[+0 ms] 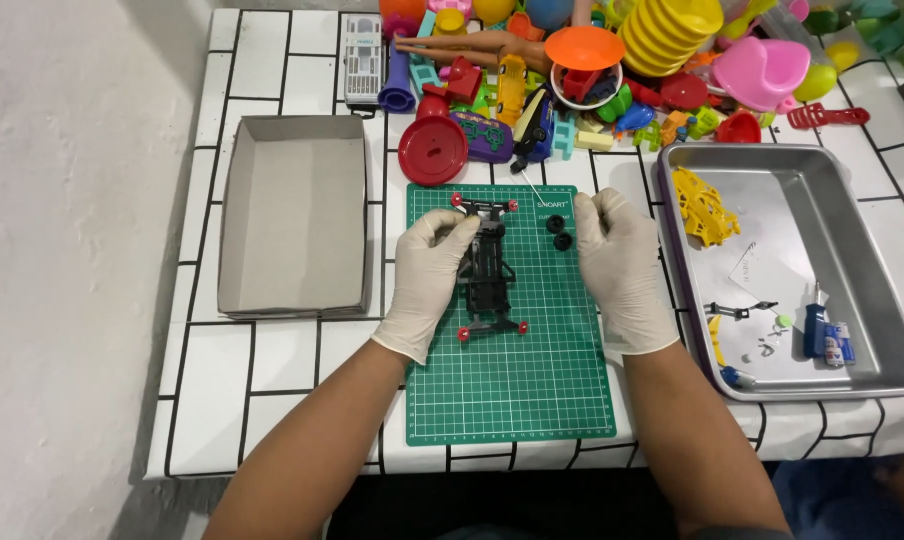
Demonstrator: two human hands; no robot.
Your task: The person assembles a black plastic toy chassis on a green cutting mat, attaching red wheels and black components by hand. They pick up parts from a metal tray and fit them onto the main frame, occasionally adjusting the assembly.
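A black toy car chassis with small red rollers at its corners lies lengthwise on a green cutting mat. My left hand, in a white glove, rests on the chassis's left side with fingers curled against it. My right hand, also gloved, hovers to the right with fingertips pinched near the mat's top right; whether it grips anything I cannot tell. Two small black wheels lie on the mat between the chassis and my right hand.
An open grey cardboard box sits left of the mat. A metal tray at right holds a yellow plastic part, a small screwdriver and tiny parts. Colourful plastic toys pile along the table's far edge.
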